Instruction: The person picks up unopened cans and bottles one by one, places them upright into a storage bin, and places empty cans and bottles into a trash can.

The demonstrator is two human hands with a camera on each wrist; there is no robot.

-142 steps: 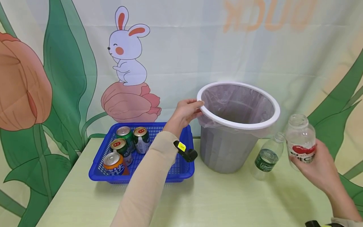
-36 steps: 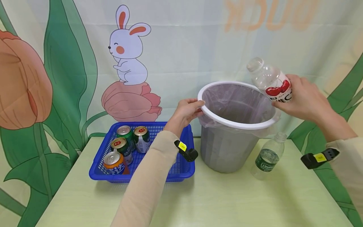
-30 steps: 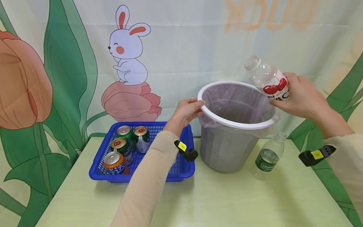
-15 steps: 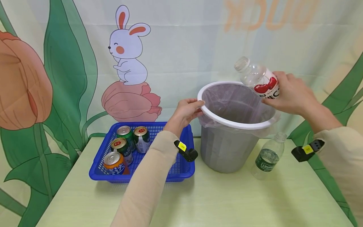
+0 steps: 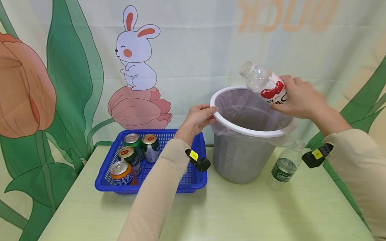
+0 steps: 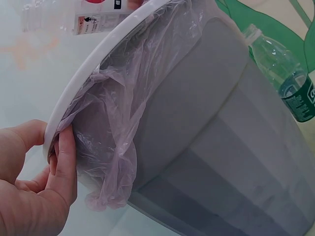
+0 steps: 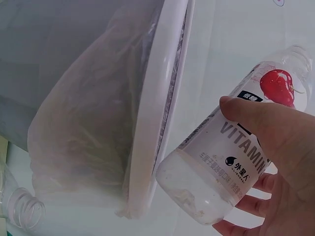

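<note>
My left hand pinches the white rim of a grey trash can at its left side, thumb on top and fingers below. A thin translucent liner bag hangs over that rim. Above the can's opening, my right hand grips a clear plastic bottle with a red cherry label. The bottle leans with its uncapped neck up and to the left; in the right wrist view its base is near the rim. A second clear bottle, green-labelled, stands right of the can.
A blue plastic basket sits left of the can, holding several drink cans, one of them orange. All stand on a pale green table. A printed curtain hangs close behind.
My right hand has lifted the cherry-label bottle from beside the green-labelled one, tilted it, and carried it left over the trash can's opening. My left hand keeps its hold on the rim.
</note>
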